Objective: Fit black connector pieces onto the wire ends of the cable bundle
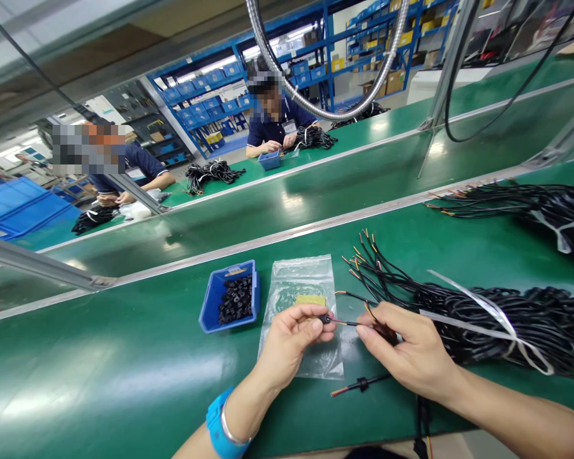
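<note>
My left hand (289, 341) pinches a small black plastic part (324, 318) between thumb and fingertips. Thin coloured wires run from that part into the end of a black cable (351, 324). My right hand (406, 344) is closed around this cable, thumb and index finger near its stripped end. Beneath my left hand lies a clear zip bag (299, 271) with a yellow label (310, 299). To the right, a bundle of black cables (502, 303) is tied with a whitish strip, its bare coloured wire ends fanned out. Another cable end with a black ring (362, 384) rests below my hands.
A blue bin (205, 319) of small black parts stands left of the bag. Another tied cable bundle (555, 210) lies at the far right. Beyond the metal rail (268, 239), two people work at a second green bench. A metal hose (335, 116) hangs overhead.
</note>
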Demonstrator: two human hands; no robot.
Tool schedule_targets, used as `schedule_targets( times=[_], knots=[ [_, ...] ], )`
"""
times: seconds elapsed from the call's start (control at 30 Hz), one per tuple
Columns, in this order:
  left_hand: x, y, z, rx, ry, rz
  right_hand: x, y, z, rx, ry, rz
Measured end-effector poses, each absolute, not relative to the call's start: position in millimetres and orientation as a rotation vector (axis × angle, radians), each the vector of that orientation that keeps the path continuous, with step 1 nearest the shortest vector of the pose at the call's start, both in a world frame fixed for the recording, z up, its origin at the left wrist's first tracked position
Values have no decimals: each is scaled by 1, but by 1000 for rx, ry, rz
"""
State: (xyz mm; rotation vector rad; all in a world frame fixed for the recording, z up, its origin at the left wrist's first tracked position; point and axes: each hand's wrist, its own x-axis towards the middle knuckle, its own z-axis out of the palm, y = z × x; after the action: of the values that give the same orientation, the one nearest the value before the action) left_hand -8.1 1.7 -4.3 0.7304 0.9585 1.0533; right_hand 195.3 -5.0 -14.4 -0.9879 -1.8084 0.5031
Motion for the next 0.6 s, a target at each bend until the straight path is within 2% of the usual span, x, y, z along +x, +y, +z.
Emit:
schedule_targets(
  times=[0.6],
  knots=[
    [-10,0,-5,779,972,1059,194,-3,-16,-977,-1806,487]
  ],
)
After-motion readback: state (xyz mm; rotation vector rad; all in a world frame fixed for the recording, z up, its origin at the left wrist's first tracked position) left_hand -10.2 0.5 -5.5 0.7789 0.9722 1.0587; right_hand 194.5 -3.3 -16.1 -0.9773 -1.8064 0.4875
